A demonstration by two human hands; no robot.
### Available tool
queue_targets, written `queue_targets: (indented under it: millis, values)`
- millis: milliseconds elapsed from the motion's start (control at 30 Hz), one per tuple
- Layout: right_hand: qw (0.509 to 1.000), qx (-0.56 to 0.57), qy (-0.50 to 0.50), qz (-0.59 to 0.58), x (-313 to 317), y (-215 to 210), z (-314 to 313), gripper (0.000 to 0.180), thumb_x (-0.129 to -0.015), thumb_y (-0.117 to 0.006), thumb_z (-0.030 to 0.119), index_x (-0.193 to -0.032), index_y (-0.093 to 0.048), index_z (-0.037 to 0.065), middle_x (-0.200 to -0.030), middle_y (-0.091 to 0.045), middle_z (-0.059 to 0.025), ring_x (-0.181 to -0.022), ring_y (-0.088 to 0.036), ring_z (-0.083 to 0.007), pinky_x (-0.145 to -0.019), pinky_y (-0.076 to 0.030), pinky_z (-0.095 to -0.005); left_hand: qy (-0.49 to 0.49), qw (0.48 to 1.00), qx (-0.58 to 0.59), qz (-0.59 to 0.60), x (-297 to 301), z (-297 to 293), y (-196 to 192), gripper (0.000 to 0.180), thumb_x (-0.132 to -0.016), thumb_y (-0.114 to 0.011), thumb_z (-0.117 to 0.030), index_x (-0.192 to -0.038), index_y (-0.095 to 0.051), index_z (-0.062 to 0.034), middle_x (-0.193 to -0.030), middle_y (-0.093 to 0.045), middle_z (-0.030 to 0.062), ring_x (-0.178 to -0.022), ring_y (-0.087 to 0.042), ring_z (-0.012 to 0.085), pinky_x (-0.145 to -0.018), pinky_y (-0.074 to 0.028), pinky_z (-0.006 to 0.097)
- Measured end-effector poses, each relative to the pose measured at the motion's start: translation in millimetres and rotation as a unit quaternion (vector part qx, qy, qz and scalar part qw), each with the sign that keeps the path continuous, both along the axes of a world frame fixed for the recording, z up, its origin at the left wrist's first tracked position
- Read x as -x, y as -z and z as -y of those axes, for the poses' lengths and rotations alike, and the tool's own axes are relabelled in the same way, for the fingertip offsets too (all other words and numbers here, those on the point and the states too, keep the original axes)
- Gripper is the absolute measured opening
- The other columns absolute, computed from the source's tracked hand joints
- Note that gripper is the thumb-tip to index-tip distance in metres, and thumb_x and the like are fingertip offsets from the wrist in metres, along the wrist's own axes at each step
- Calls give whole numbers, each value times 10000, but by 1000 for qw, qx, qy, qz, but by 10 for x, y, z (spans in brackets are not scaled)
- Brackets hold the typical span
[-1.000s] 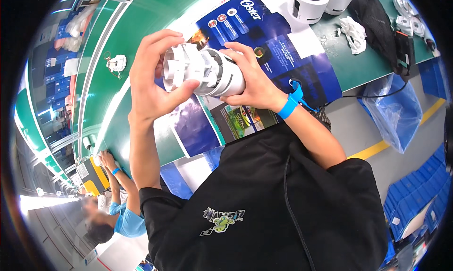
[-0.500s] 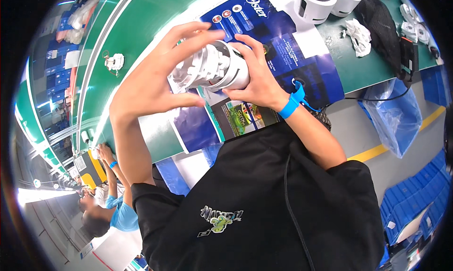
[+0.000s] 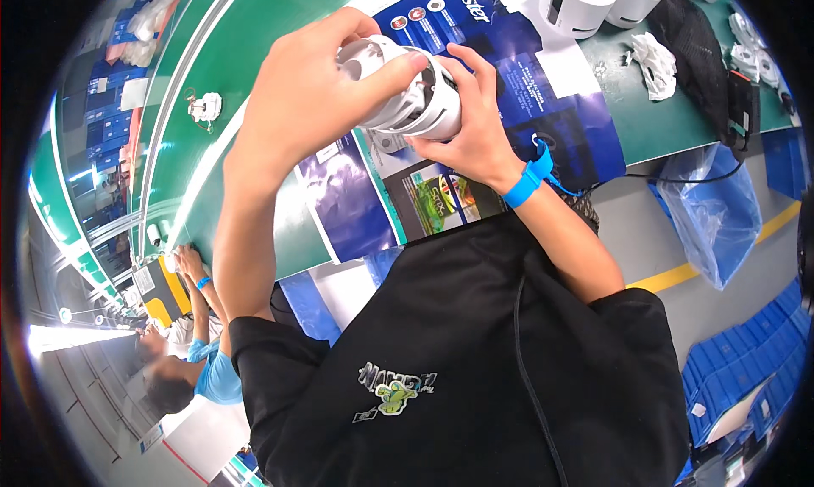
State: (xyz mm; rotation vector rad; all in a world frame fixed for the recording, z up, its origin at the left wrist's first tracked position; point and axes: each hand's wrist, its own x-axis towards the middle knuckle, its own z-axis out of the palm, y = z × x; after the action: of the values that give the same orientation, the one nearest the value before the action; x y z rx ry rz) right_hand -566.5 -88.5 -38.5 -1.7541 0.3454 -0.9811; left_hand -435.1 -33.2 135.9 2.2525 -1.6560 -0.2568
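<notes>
Above the printed blue sheet [image 3: 543, 89] I hold a round white appliance housing [image 3: 443, 114], tilted on its side, with a dark slot along its wall. My right hand [image 3: 479, 135], with a blue band on its wrist, is wrapped round the housing's right end. On the left, my left hand [image 3: 309, 93] grips the white inner part [image 3: 360, 56] seated at the housing's open end, thumb across the near side and fingers over the far side. The fingertips of the left hand are partly hidden behind the part.
White round housings [image 3: 578, 4] stand at the back right near a crumpled white bag [image 3: 653, 67] and dark mesh cloth [image 3: 695, 55]. A small white assembly with wires [image 3: 203, 107] lies at the left. A clear blue bag [image 3: 712, 216] hangs at the right edge. A co-worker [image 3: 208, 372] works at lower left.
My left hand has closed from a spread pose onto the white inner part. The housing has shifted slightly up and right and turned, and my right hand still holds it.
</notes>
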Motion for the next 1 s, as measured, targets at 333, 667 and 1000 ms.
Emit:
queue_targets:
  millis: [333,667,1000]
  values:
    - [999,31,16,4,13,-4,17,907,-544,-852,100,-1325,-390,110,-1384,-280,-188,-1204,-424,-416,-970,-468,-439,77,968,145,187,120,38,379,409,-780,-683,-375,-941,-652,-1,-908,-671,138,-815,-664,286,-732,-515,349]
    - [999,34,40,2,-11,25,7,920,-528,-878,134,-1312,-402,64,-1347,-358,-183,-1234,-387,-375,-1016,-402,-439,-57,939,148,-307,69,50,576,243,-879,-588,-223,-962,-651,-4,-925,-692,89,-771,-618,137,-731,-493,283]
    - [999,31,18,-14,27,30,-10,937,-491,-860,74,-1312,-407,69,-1334,-384,-168,-1208,-412,-366,-1011,-406,-421,30,985,22,-171,-30,8,482,303,-923,-478,-244,-1062,-588,2,-858,-671,171,-750,-642,225,-714,-485,318]
